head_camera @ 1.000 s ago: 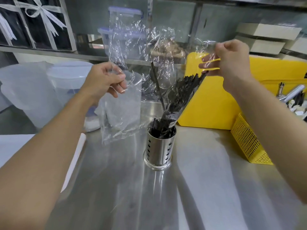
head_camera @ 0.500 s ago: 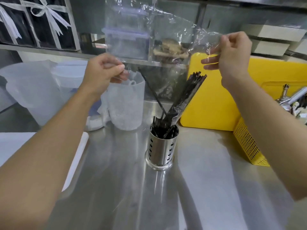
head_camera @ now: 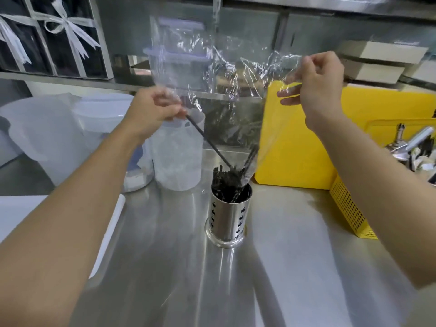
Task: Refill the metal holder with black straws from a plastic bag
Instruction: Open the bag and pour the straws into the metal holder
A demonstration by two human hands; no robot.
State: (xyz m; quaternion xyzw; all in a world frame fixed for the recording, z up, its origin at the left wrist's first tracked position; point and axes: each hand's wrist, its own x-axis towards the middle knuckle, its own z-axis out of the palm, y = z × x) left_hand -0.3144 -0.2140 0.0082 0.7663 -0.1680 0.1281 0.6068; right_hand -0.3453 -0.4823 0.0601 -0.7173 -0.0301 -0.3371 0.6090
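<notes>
Care with the mouth of the plastic bag (head_camera: 212, 74) is the main thing now, we think. We hold the bag upside down above the metal holder (head_camera: 230, 215), which stands upright on the steel counter (head_camera: 165, 267). Most of the black straws (head_camera: 224, 181) are already in the holder, and the bag's narrow lower end touches its rim. Our left hand (head_camera: 154, 107) pinches one upper corner of the film with curled fingers, and our right hand (head_camera: 316, 86) pinches the other corner, with two fingers stretched out below. One long straw (head_camera: 207, 143) lies slanted from near the left hand down into the holder; we cannot tell if the fingers hold it too. To do this well, we should raise both corners evenly and slowly, so the last straws slide down and the film does not drag the holder over. The slanted straw probably needs a push by hand. The yellow board (head_camera: 295, 142) stands just beside the holder, so we should not swing to the right.
</notes>
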